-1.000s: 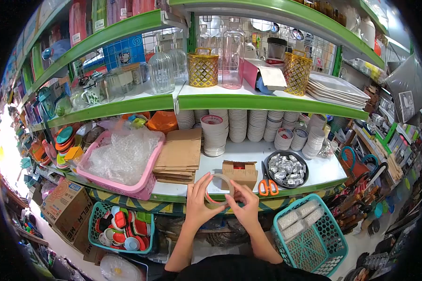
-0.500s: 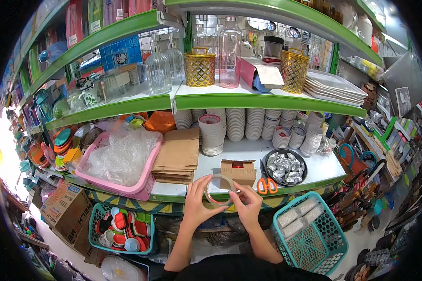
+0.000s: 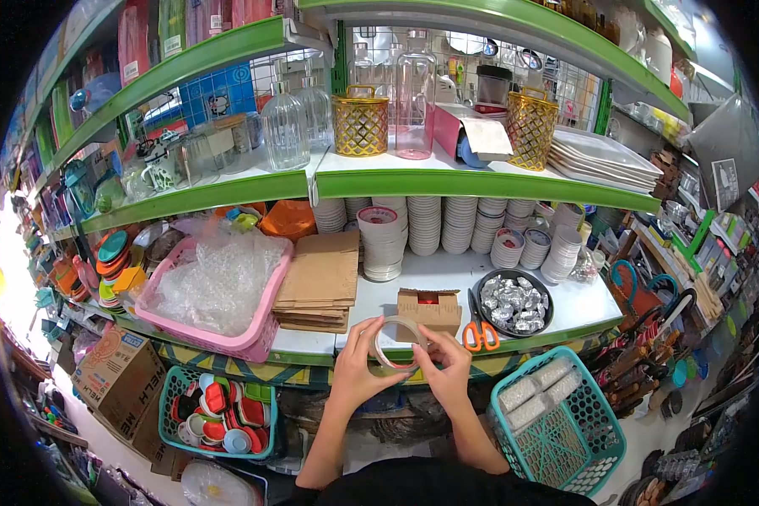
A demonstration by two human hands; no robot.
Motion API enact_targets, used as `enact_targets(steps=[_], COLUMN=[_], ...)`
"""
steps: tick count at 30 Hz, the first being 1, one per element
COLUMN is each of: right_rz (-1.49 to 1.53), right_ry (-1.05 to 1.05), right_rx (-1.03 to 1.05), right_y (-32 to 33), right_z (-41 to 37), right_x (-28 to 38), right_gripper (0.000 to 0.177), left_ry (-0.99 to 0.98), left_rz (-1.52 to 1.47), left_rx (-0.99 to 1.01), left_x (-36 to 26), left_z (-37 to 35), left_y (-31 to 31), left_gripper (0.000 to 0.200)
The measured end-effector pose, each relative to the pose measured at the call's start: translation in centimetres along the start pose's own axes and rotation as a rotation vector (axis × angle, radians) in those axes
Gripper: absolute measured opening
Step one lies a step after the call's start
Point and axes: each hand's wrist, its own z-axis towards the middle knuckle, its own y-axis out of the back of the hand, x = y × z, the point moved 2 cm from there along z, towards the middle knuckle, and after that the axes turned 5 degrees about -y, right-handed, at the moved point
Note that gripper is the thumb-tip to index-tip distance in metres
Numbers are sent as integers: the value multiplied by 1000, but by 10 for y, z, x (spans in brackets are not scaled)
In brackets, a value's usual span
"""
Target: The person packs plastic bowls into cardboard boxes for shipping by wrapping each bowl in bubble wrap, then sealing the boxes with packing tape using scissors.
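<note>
A roll of clear tape point(image 3: 382, 361) is held upright between both hands in front of the shelf edge. My left hand point(image 3: 359, 363) grips its left side, thumb below and fingers above. My right hand point(image 3: 445, 364) pinches its right side. Just behind the roll, a small brown cardboard box point(image 3: 430, 314) with something red inside stands on the white shelf. Orange-handled scissors point(image 3: 481, 334) lie to the right, beside a black bowl point(image 3: 515, 302) of silver-wrapped pieces.
Flat cardboard pieces point(image 3: 316, 278) and a pink basket point(image 3: 253, 344) of bubble wrap lie left on the shelf. Stacked white cups point(image 3: 424, 226) stand behind. Below are teal baskets, one left point(image 3: 219, 453) with colourful items, one right point(image 3: 603, 422) with wrapped bundles.
The tape roll has turned slightly between my hands. Both hands stay in nearly the same place.
</note>
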Motion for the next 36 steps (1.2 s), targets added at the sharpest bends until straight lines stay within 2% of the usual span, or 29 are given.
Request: enact_targets(steps=[3,9,13,15,19,21,25,27,30,34,36], right_rz=[-138,14,-5,-27,-20,55,116,46,48,105,172], right_ry=[12,-52,-29,-15,-26,-55,-87,-74,-116,-116,-145], right_rx=[34,3,31,41,11,7,44,132,99,39,22], right_y=[2,3,1,0,-1,-2,-2,-1,1,2,2], right_z=[4,3,8,8,5,4,6,5,3,0,-1], right_x=[7,-10,-5,-3,-13,-19,-13,-8,-16,-22,-22], right_gripper=[32,36,36,36,38,38,38,35,35,35,36], left_ry=[-1,18,-1,86,101,185,147,129,43,47,120], left_rz=[5,26,18,-25,-30,-34,43,49,-20,-74,-93], left_rx=[-4,34,-16,42,53,68,56,21,-5,-8,32], left_x=[1,3,3,7,10,11,9,7,13,16,14], left_z=[0,3,2,0,-3,-4,-4,-4,-5,-6,-7], left_y=[0,2,2,0,-1,1,4,4,-1,-2,-3], left_gripper=[89,91,92,92,93,97,100,99,97,96,95])
